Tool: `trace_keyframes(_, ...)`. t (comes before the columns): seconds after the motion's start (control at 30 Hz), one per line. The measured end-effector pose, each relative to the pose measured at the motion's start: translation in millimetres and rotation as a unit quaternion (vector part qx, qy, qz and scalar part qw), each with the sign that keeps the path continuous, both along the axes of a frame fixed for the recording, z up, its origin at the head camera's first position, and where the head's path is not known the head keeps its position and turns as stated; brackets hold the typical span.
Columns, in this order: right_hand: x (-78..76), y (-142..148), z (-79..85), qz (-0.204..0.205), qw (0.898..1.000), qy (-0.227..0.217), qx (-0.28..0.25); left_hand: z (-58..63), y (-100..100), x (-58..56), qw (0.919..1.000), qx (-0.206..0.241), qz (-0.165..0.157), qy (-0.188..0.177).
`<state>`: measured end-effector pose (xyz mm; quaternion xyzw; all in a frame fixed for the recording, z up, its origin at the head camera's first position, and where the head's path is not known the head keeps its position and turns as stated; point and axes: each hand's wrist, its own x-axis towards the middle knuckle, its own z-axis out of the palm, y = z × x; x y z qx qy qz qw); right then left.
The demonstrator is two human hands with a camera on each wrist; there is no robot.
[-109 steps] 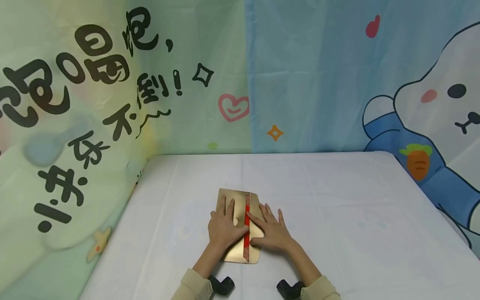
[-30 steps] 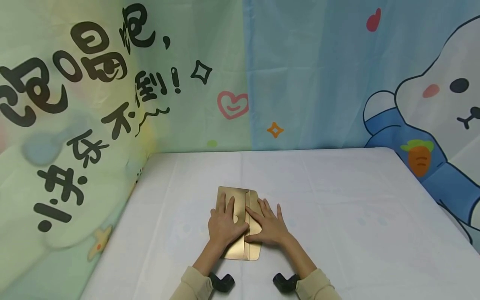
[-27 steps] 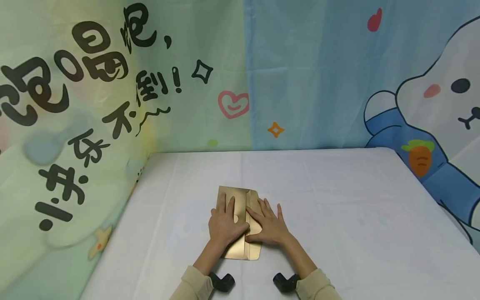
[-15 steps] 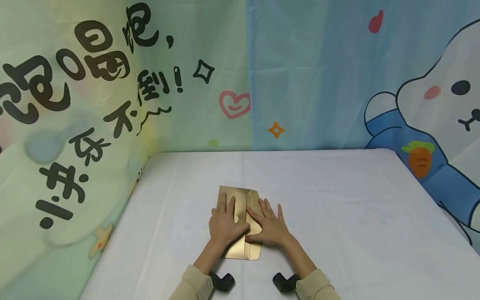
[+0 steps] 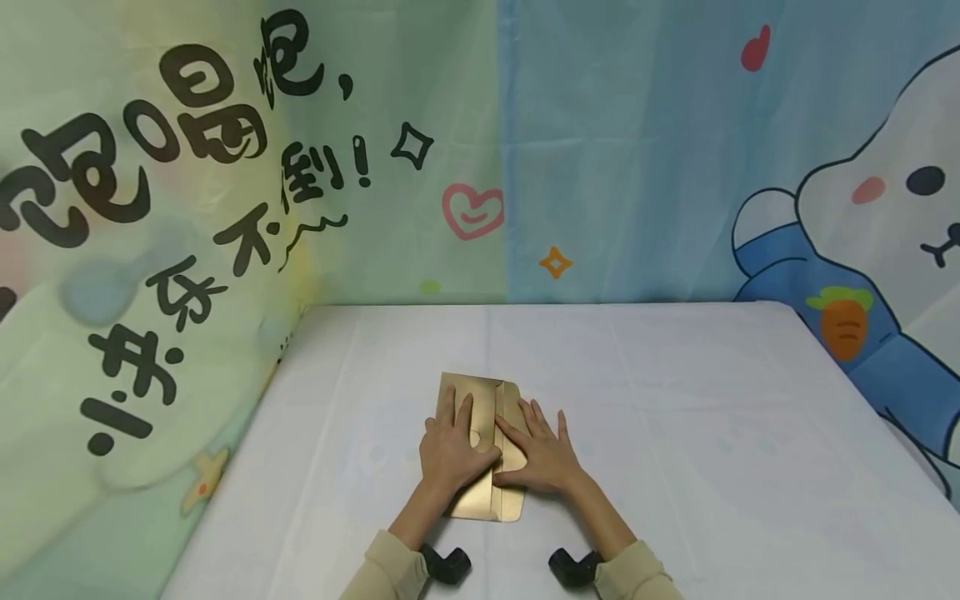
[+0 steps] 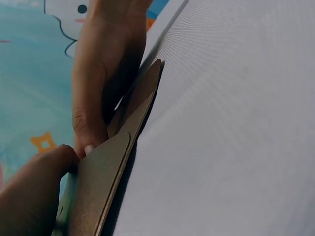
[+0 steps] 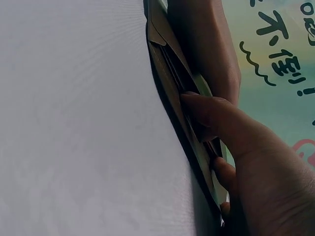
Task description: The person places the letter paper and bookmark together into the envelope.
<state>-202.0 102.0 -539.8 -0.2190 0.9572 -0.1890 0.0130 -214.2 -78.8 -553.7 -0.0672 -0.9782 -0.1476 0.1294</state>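
A gold paper envelope (image 5: 474, 502) lies flat on the white table, its flap (image 5: 510, 506) toward the right. My left hand (image 5: 452, 454) rests on the envelope's body with fingers spread, the thumb reaching to the crease. On the right, my right hand (image 5: 547, 458) is spread over the flap side, index finger and thumb touching near the crease. From the right wrist view, the right thumb (image 7: 209, 105) sits at a narrow gap between the envelope's layers (image 7: 170, 73). In the left wrist view, the envelope edge (image 6: 106, 179) stands slightly raised beside both hands. The hands partly hide the envelope.
A white cloth covers the table (image 5: 675, 417). Behind and to the left hangs a printed curtain (image 5: 390, 250) with lettering and a cartoon bear. Black wrist-worn pieces (image 5: 447, 567) sit at both cuffs.
The red strip along the envelope's crease, seen 3.6 seconds ago, no longer shows; gold covers that place. The right hand has shifted slightly left. Over the last second both hands stay nearly still.
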Motion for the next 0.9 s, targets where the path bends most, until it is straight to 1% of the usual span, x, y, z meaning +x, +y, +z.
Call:
trace_keyframes(0.17,-1.1,3.6,-3.4,0.004,1.000,-0.004,-0.005,0.7,1.6,1.1,1.0000,0.004,0.003,0.006)
trace_keyframes(0.27,-2.1,5.7,-5.1,0.009,1.000,-0.004,-0.016,1.2,0.7,1.0,0.9997,0.000,0.000,0.024)
trace_keyframes(0.37,-2.8,7.4,-4.3,0.017,0.999,-0.004,-0.027,0.1,-1.8,0.8,0.9989,-0.016,-0.005,0.044)
trace_keyframes(0.43,-2.6,8.2,-2.5,0.021,0.999,-0.008,-0.032,-1.4,-3.9,1.5,0.9985,-0.022,-0.009,0.048)
trace_keyframes(0.47,-2.7,8.6,-2.1,0.024,0.999,-0.011,-0.030,-2.4,-5.0,2.1,0.9986,-0.024,-0.012,0.046)
trace_keyframes(0.53,-2.4,9.1,-1.3,0.027,0.999,-0.016,-0.024,-4.8,-7.0,3.7,0.9988,-0.030,-0.023,0.030)
trace_keyframes(0.7,-1.6,10.6,-0.4,0.027,0.999,-0.016,-0.015,-8.0,-9.7,6.4,0.9974,-0.049,-0.048,-0.024)
trace_keyframes(0.77,-1.7,10.8,-0.3,0.028,0.999,-0.012,-0.016,-7.8,-10.0,6.6,0.9968,-0.054,-0.048,-0.034)
trace_keyframes(0.9,-2.7,11.0,-1.2,0.029,0.999,-0.007,-0.014,-7.1,-9.6,6.1,0.9965,-0.058,-0.045,-0.039)
